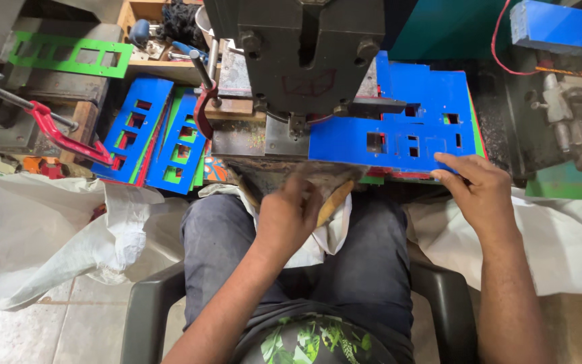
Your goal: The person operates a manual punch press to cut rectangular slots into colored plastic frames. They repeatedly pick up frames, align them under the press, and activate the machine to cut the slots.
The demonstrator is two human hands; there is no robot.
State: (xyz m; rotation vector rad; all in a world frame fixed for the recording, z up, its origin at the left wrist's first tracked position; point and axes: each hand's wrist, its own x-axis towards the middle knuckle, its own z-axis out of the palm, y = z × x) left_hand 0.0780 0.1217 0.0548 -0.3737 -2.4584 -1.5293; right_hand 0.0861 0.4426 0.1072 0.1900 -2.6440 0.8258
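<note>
Head view: a seated person works at a dark punch press (304,61). The right hand (476,189) rests with fingers spread flat on the near right corner of a blue punched sheet (372,145), pinning it on the press bed under the ram; nothing is clenched. The left hand (291,212) is blurred below the bed's front edge, fingers loosely curled, and I cannot tell whether it holds anything. The step looks like positioning the sheet for a punch; the next move likely calls for squaring it against the stop. At the left edge, punched blue pieces (149,135) lie stacked. A white sack (42,229) sits open left of the chair; its contents are hidden.
</note>
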